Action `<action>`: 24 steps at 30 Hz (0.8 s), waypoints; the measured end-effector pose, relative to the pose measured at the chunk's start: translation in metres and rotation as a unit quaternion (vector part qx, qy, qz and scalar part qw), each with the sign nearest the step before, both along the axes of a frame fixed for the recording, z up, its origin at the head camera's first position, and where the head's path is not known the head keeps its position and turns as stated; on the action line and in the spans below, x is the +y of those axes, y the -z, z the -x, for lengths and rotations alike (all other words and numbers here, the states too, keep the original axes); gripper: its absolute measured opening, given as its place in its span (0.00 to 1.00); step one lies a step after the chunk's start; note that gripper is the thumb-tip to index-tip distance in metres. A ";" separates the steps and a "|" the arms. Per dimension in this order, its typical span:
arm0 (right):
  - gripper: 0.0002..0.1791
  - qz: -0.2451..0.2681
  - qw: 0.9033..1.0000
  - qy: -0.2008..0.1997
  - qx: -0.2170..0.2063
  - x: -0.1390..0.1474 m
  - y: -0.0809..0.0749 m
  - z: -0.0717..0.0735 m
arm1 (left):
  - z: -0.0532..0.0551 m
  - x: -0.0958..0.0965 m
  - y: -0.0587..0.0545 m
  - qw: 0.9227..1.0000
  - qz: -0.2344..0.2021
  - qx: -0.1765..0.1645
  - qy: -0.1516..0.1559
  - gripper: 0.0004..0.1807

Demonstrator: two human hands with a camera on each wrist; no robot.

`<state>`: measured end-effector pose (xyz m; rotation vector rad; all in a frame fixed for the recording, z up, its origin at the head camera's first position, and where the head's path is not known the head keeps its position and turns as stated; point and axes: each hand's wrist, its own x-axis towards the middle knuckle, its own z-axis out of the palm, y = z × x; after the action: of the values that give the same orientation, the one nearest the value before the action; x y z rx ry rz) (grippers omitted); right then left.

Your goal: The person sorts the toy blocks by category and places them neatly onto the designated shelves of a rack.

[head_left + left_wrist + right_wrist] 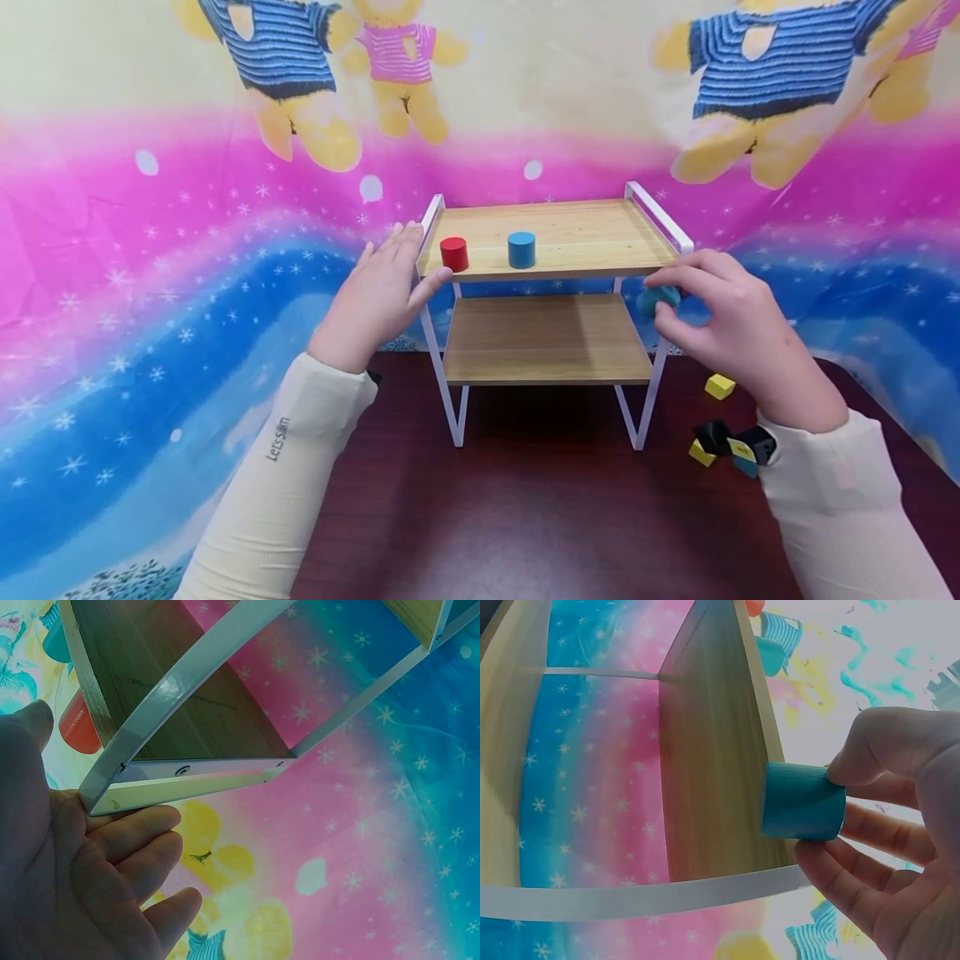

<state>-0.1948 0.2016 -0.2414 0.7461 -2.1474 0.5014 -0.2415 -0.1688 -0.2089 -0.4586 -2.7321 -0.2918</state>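
Note:
A two-tier wooden shelf (547, 340) with a white metal frame stands in the middle of the head view. On its top board, near the front edge, sit a red cylinder block (453, 255) and, to its right, a blue cylinder block (521, 250). My left hand (378, 304) rests at the shelf's left front corner, fingers straight along the white rail (180, 769), thumb beside the red block. At the right front corner, my right hand (731, 321) pinches a teal cylinder block (802, 801) between thumb and fingers, just in front of the top board's edge.
Several yellow blocks (720, 387) and a partly hidden blue block (746, 467) lie on the dark red table (487, 517), right of the shelf and below my right wrist. A patterned cloth (225, 208) with bears hangs close behind the shelf.

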 end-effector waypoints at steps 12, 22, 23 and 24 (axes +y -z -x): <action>0.20 0.010 1.000 0.017 -0.003 -0.005 -0.008 0.000 | 0.000 0.001 0.000 1.000 0.005 0.000 0.001 0.47; 0.19 0.024 1.000 0.013 -0.008 -0.013 -0.013 0.005 | -0.002 0.001 0.001 1.000 0.003 -0.006 -0.002 0.48; 0.19 0.024 1.000 0.011 -0.006 -0.014 -0.014 0.006 | -0.002 0.002 0.000 1.000 0.003 -0.004 -0.001 0.48; 0.19 0.023 1.000 0.009 -0.004 -0.014 -0.015 0.006 | -0.002 0.002 0.000 1.000 0.002 -0.002 -0.001 0.48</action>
<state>-0.2006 0.1877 -0.2262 0.6990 -2.1400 0.5431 -0.2399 -0.1671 -0.2091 -0.4573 -2.7374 -0.2869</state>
